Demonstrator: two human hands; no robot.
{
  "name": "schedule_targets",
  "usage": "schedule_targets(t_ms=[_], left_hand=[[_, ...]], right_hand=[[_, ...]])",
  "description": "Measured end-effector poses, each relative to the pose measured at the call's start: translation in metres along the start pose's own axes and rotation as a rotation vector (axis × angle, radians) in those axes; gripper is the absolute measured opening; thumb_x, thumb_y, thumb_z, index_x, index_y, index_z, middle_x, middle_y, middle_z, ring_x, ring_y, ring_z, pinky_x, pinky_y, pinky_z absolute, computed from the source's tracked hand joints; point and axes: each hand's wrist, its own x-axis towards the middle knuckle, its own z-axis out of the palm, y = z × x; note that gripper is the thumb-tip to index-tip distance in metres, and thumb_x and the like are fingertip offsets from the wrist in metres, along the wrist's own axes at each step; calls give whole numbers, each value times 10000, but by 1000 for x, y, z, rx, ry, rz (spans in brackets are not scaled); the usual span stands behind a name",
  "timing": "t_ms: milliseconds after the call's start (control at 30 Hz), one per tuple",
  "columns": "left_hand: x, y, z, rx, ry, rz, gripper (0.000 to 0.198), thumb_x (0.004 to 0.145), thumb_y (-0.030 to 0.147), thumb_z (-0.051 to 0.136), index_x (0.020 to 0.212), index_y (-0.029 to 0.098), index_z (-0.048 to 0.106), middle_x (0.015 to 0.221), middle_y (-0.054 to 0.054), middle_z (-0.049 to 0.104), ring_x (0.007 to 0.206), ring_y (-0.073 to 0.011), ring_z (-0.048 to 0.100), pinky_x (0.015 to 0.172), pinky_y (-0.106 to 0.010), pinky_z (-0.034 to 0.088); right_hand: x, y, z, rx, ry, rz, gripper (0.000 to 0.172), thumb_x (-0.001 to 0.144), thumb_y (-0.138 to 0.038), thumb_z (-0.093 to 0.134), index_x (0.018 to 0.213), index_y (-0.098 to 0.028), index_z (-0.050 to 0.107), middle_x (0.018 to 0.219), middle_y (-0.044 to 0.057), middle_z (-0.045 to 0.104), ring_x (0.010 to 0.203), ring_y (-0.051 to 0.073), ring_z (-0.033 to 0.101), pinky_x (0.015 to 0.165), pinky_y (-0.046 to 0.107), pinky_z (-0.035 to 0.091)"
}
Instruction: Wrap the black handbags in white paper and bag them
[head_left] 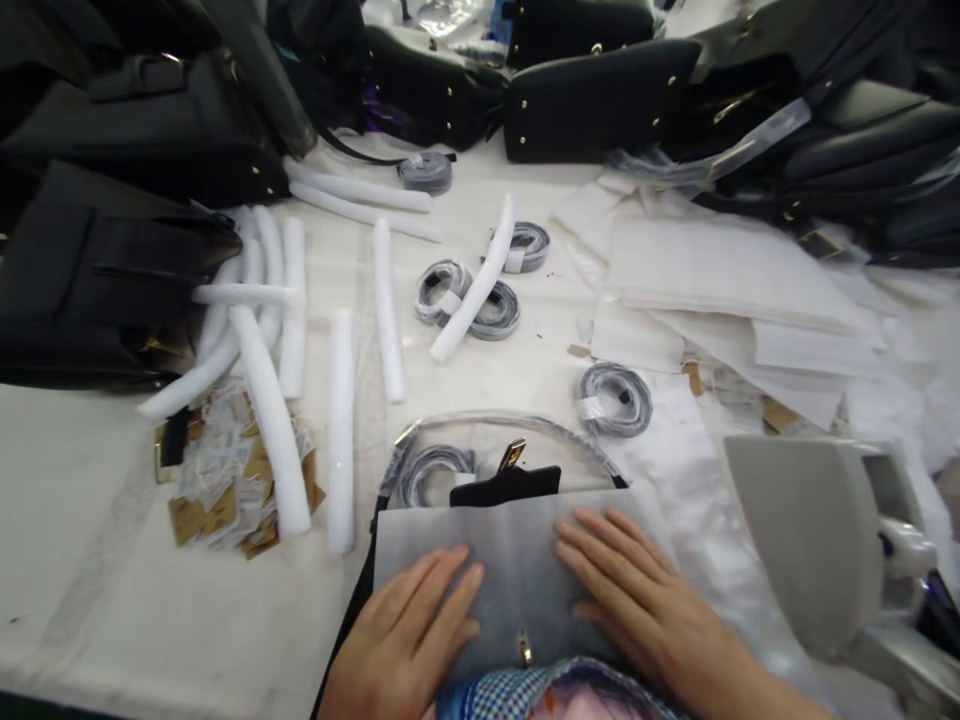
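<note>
A translucent white sheet (517, 530) lies over a black handbag (352, 630) close in front of me. My left hand (409, 630) rests on the sheet's left part with its fingers stretched out. On the right part, my right hand (637, 590) lies flat with fingers extended. Beyond the sheet's far edge show the bag's black flap tab (506, 487), a gold clasp (513, 454) and a plastic-wrapped handle (487, 416). A small gold fitting (524, 648) sits between my hands, near a blue checked cloth (495, 695).
White foam rods (341, 430) and coiled grey straps (615, 400) lie across the table. Paper sheets (720, 270) are stacked at right, behind a grey device (810, 530). Small packets and brown tags (232, 480) are heaped at left. Black bags (592, 100) line the back.
</note>
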Motion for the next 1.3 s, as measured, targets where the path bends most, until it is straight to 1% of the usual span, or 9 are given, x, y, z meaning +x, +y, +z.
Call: schedule_targets(t_ms=[100, 267, 367, 467, 733, 867, 1000, 1133, 1300], left_hand=[[11, 0, 1, 62, -13, -26, 393, 948, 435, 539, 1231, 186, 649, 1229, -12, 702, 1178, -197, 599, 1212, -380, 212], [16, 2, -1, 34, -58, -61, 451, 950, 512, 480, 1171, 158, 650, 1120, -42, 716, 1047, -204, 623, 1171, -408, 239], [22, 4, -11, -67, -136, -116, 417, 926, 558, 492, 1035, 191, 659, 935, -33, 691, 896, -212, 612, 1004, -418, 387], [25, 5, -16, -136, -216, -134, 311, 935, 506, 506, 963, 226, 638, 956, -33, 666, 894, -221, 587, 818, -373, 442], [15, -3, 19, 49, -286, -134, 474, 955, 572, 358, 909, 197, 645, 756, -35, 642, 703, -230, 587, 631, -385, 435], [15, 4, 22, 94, -108, -122, 424, 981, 481, 394, 1219, 214, 623, 960, -51, 711, 858, -207, 645, 827, -387, 482], [10, 20, 15, -5, 52, 85, 303, 995, 203, 438, 1193, 262, 660, 1176, -4, 702, 1156, -158, 597, 1155, -366, 311], [-1, 28, 7, -87, -65, 277, 256, 979, 305, 503, 1155, 223, 670, 1114, 29, 730, 1157, -127, 605, 1237, -368, 175], [-20, 30, 8, -51, -281, 253, 571, 927, 459, 553, 1434, 224, 434, 1413, -42, 578, 1354, -194, 471, 1209, -443, 260]], right_hand=[[15, -2, 2, -45, -38, 76, 466, 1002, -374, 479, 1363, -85, 534, 1359, 137, 602, 1288, 283, 511, 1082, 457, 429], [26, -8, -6, 58, -89, 143, 423, 1008, -421, 437, 1240, -108, 599, 1078, 123, 699, 981, 262, 618, 915, 440, 480], [33, -11, -19, 175, -140, 175, 319, 987, -412, 490, 1101, -150, 631, 896, 80, 670, 823, 235, 582, 773, 402, 456], [36, -10, -25, 277, -191, 190, 279, 972, -429, 520, 1031, -176, 622, 842, 55, 631, 783, 220, 548, 741, 379, 409], [41, -4, 0, 125, -262, 245, 304, 894, -472, 642, 1004, -192, 597, 802, 34, 637, 766, 241, 582, 727, 361, 369], [43, -5, 6, 122, -269, 269, 334, 833, -453, 727, 1010, -207, 586, 789, 10, 645, 762, 238, 606, 720, 343, 363], [43, -6, 7, 123, -247, 281, 314, 840, -427, 729, 1012, -212, 578, 802, 4, 657, 771, 234, 623, 724, 338, 362], [46, -6, 6, 80, -256, 273, 292, 830, -419, 743, 960, -205, 592, 767, 6, 664, 758, 237, 642, 712, 335, 369], [47, -8, 4, 7, -249, 237, 291, 849, -443, 717, 942, -186, 616, 758, 23, 689, 742, 234, 664, 700, 323, 388]])
